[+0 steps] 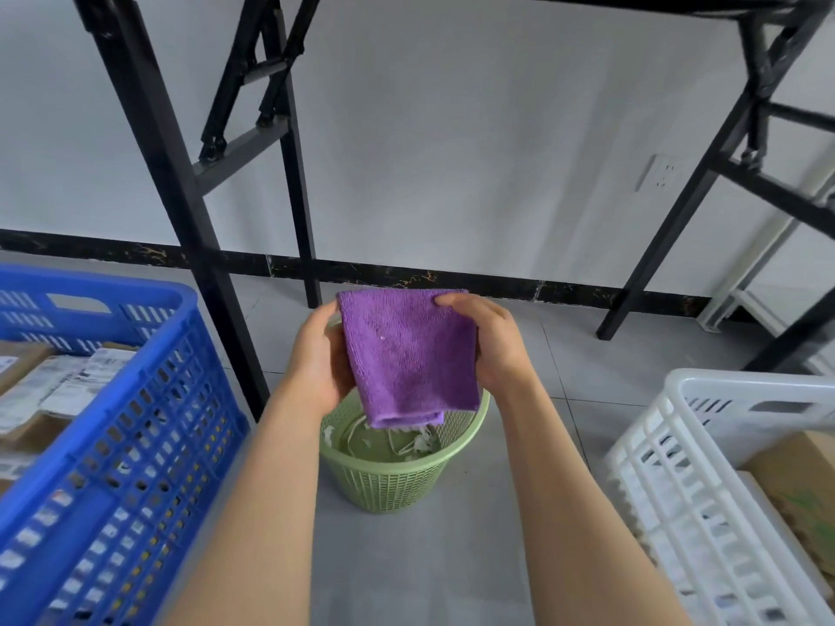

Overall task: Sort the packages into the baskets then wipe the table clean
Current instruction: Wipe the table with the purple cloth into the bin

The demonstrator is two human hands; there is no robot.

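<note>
Below purple cloth [409,354], green bin [388,485].

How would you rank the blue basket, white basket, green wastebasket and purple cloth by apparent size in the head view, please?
1. blue basket, cropped by the frame.
2. white basket, also cropped.
3. green wastebasket and purple cloth look alike; the cloth is nearer, so unranked.

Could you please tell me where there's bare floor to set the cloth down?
Bare floor lies nearer than the green bin, between the blue basket and white basket. Both baskets are crowded with packages.
</note>
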